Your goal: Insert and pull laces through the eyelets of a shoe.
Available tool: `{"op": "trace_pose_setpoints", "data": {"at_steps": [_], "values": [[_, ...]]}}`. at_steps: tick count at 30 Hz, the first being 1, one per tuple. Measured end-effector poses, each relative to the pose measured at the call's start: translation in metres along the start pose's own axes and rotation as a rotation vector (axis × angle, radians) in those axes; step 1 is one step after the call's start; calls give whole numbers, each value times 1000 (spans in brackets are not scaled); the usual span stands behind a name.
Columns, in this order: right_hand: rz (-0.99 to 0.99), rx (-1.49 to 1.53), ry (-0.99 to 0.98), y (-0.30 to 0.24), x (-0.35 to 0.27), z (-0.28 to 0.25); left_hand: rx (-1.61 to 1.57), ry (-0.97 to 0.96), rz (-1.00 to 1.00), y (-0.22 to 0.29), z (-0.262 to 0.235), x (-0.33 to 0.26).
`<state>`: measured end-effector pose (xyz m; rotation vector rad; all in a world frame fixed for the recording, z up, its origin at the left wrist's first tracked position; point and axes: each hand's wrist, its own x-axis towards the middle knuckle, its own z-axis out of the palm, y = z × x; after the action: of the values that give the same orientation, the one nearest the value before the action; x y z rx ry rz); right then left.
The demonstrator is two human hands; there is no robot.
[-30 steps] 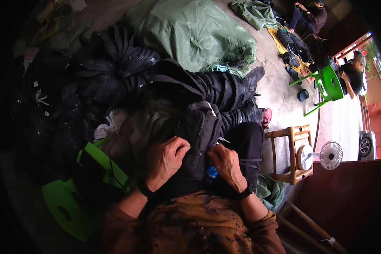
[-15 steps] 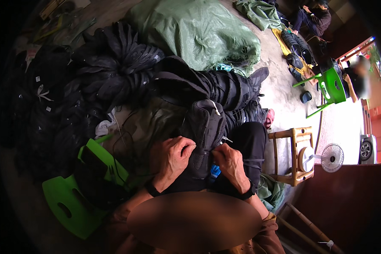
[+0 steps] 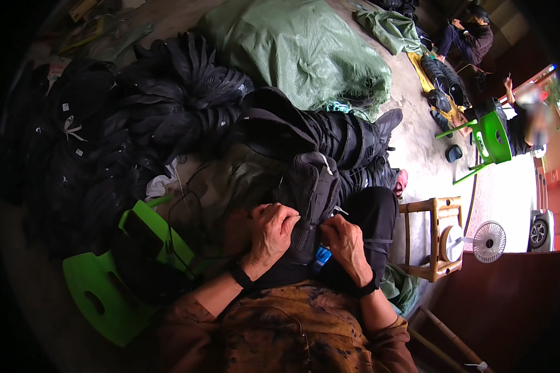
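Note:
A black shoe upper (image 3: 311, 186) with a mesh patch and a small white loop lies over my lap, its near end between my two hands. My left hand (image 3: 272, 233) is closed in a pinch beside the upper's left edge; whatever is between its fingertips is too small to make out. My right hand (image 3: 347, 245) is also closed, fingertips at the upper's right edge, with a thin white tip showing near them. A thread or needle cannot be told. Beyond the upper lies a stack of black shoe uppers (image 3: 342, 140). Something blue (image 3: 322, 256) shows beneath, between my hands.
Piles of black shoe pieces (image 3: 180, 93) spread at the left, behind a green plastic chair (image 3: 99, 292). A large green sack (image 3: 292, 53) stands ahead. To my right are a bamboo stool (image 3: 432, 239) and a small white fan (image 3: 489, 241). Two people sit farther off, one near another green chair (image 3: 493, 138).
Both hands stay closed at the upper with little movement. The whole view has shifted slightly, so things sit lower and farther right. A person at the far right has raised an arm.

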<state>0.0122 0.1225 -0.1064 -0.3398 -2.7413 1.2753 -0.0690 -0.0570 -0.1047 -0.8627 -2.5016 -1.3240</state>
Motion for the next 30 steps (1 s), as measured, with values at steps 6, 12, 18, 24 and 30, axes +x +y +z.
{"op": "trace_pose_setpoints", "data": {"at_steps": [6,12,18,24,30], "values": [[-7,-5,-3,-1,1,-1,-61,-32,-35,-1,0,0],[-22,-24,-6,0,5,-4,259,-197,232,2,-6,7],[-366,-547,-160,-11,11,-19,217,-378,538,-10,-26,36],[-890,-602,-263,-17,48,-43,296,-565,869,-16,-27,63],[-796,-606,-387,-8,62,-44,236,-484,865,-33,-10,64]]}}
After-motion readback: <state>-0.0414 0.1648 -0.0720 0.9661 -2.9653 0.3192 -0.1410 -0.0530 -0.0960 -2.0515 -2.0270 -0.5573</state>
